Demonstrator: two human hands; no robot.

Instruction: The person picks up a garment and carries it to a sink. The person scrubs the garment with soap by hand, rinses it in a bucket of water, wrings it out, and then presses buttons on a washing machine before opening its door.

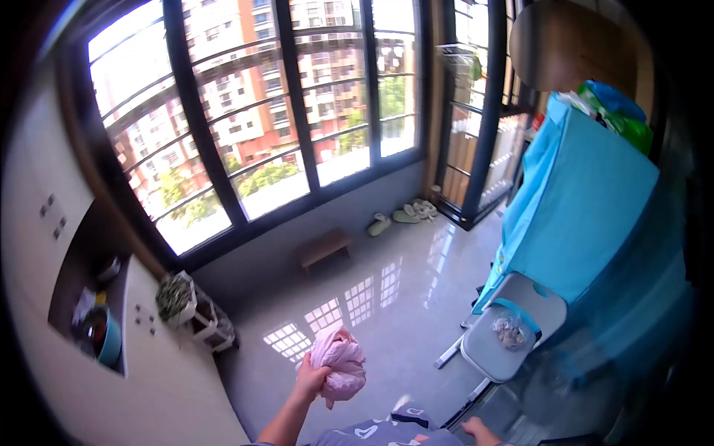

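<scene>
My left hand (311,377) grips a bunched-up pink cloth (340,364) and holds it out in front of me, above the floor. Its fingers go partly out of sight behind the folds, with the thumb pressed on the near side. Low in the view, beside my patterned clothing (372,432), is my right hand (476,427). It is small and partly cut off, and its fingers do not show clearly. Nearest to it stands a folding chair (483,349) with a clear bag of small pieces (509,332) on the seat.
A large blue cover (587,201) hangs behind the chair, with bags (617,111) on top. Under the windows are a small wooden stool (325,249) and several shoes (405,215). Cabinets (171,349) and a plant rack (208,323) line the left side.
</scene>
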